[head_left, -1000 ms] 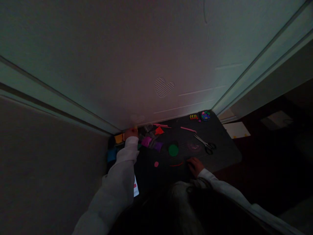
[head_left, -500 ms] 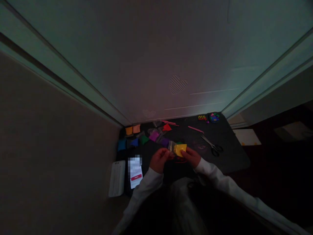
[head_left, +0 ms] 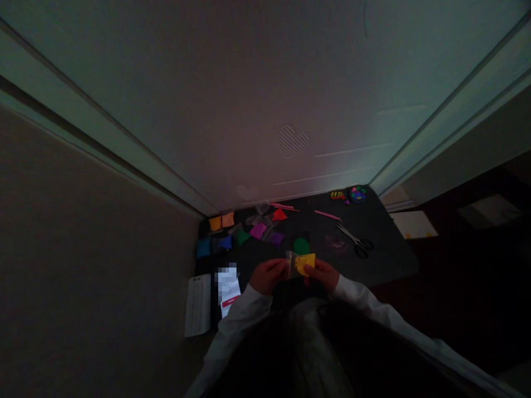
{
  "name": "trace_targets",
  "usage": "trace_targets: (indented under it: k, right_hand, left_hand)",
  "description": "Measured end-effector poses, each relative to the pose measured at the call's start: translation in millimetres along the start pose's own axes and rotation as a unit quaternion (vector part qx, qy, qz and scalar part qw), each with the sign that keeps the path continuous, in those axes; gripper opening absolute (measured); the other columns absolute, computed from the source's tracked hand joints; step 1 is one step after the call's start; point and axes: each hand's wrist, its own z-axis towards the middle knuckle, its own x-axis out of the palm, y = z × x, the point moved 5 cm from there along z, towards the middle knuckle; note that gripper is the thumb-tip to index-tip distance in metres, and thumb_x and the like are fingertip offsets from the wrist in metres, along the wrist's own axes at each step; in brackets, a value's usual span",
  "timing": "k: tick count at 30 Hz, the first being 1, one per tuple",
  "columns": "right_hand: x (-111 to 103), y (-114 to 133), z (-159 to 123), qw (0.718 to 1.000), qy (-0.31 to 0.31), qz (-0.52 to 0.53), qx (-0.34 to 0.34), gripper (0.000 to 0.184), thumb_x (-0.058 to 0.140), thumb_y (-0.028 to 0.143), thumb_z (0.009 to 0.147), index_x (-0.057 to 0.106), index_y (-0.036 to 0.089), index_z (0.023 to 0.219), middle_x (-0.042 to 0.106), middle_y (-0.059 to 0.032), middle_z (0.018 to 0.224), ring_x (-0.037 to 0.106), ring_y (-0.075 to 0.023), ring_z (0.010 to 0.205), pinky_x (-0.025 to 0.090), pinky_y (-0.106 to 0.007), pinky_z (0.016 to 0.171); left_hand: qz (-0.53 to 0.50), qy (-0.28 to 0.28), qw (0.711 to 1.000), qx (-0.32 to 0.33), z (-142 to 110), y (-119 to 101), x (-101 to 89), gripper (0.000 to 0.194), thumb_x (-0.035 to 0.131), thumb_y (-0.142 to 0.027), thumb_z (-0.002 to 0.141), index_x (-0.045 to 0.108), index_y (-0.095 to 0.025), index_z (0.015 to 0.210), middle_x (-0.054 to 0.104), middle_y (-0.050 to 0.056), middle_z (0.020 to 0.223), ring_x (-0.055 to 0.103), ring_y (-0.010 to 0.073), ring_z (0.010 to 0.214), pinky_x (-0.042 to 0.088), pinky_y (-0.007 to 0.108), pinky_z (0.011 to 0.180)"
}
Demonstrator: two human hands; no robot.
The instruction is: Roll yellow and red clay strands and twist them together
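The scene is very dark. Both my hands meet over the near edge of a small dark table [head_left: 385, 254]. Between them is a small clear bag of yellow material [head_left: 304, 263]. My left hand [head_left: 267, 275] pinches the bag's left end and my right hand [head_left: 324, 275] grips its right side. Just behind the bag a green disc [head_left: 301, 245] lies on the table. Both sleeves are pale.
Several small coloured packets [head_left: 232, 235] in orange, blue, green, purple and red lie at the table's back left. Scissors [head_left: 357, 243], pink strips [head_left: 327, 214] and a bead tray [head_left: 357, 194] sit to the right. White cards [head_left: 198, 304] lie at the front left. A wall rises behind.
My left hand came back from the packets at the back left with the yellow bag, and my right hand rose from the table to grip it. Both hands now hold it nearer me.
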Motion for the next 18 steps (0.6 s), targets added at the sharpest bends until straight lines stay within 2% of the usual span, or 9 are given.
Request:
trace_targets:
  k: [7,18]
  right_hand:
    - [-6,-9,-5,1.0,0.006,0.007,0.012,0.04,0.053,0.05,0.067,0.053,0.013,0.082,0.056,0.0023,0.052,0.047,-0.0074,0.047,0.028,-0.021,0.047]
    - [-2,2,-8,0.999,0.013,-0.03,0.008,0.046,0.053,0.054,0.064,0.054,0.013,0.084,0.054,0.002,0.054,0.045,-0.0082,0.048,0.031,-0.022,0.048]
  left_hand:
    - [-0.036,0.018,0.999,-0.014,-1,4,5.0,0.025,0.067,-0.027,0.057,0.062,-0.009,0.074,0.059,0.002,0.058,0.053,0.0097,0.052,0.04,0.023,0.05]
    - [-0.043,-0.008,0.998,-0.037,-5,4,9.3,0.028,0.07,-0.025,0.051,0.059,-0.01,0.072,0.06,0.002,0.06,0.055,0.0112,0.054,0.042,0.025,0.053]
